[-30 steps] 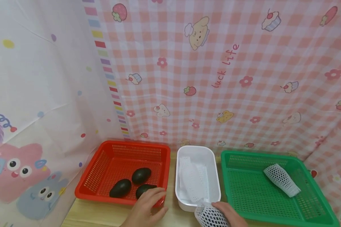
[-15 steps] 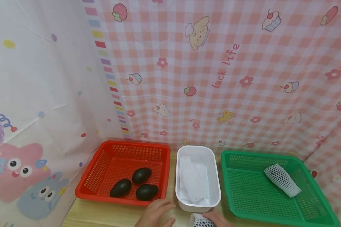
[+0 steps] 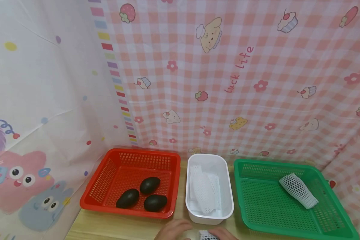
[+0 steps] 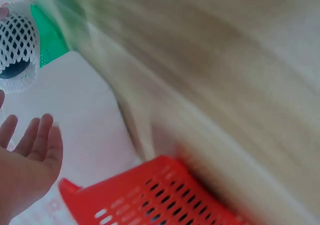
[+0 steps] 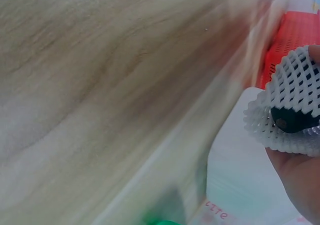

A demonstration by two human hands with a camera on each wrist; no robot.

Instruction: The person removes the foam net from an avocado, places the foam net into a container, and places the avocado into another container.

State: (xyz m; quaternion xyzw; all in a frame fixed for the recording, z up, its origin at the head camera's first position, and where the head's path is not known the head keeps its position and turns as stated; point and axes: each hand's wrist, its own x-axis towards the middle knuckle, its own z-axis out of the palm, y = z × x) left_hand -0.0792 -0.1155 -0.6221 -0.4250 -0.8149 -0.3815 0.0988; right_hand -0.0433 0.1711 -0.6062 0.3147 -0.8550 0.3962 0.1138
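Beyond both hands we see a pink checked curtain [image 3: 180,73], which meets a white cartoon cloth [image 3: 57,116] off to the left hand's side. Under and around the hands we have a wooden surface [image 3: 108,228]. Farther out to the right of the right hand, we find a green basket [image 3: 267,203]; ahead and to the left of the left hand, a red basket [image 3: 126,178]. Just beyond the hands, between those baskets, we note a white tub [image 3: 208,220].

Our left hand [image 4: 30,165] is released, its fingers loosely extended near the right hand. Our right hand [image 3: 223,233] is grasping a held net [image 5: 300,80] of white foam mesh, on the side toward the left hand.

Ahead of the hands, inside the tub, we see flat white nets [image 3: 202,191]. Out past the right hand, a netted bundle [image 3: 298,190] lies aslant in the green basket.

Smallest, we count three dark avocados [image 3: 150,185] in the red basket, ahead and left of the left hand, and one dark fruit [image 5: 290,119] within the right hand's grasp, showing through the held net's open end.
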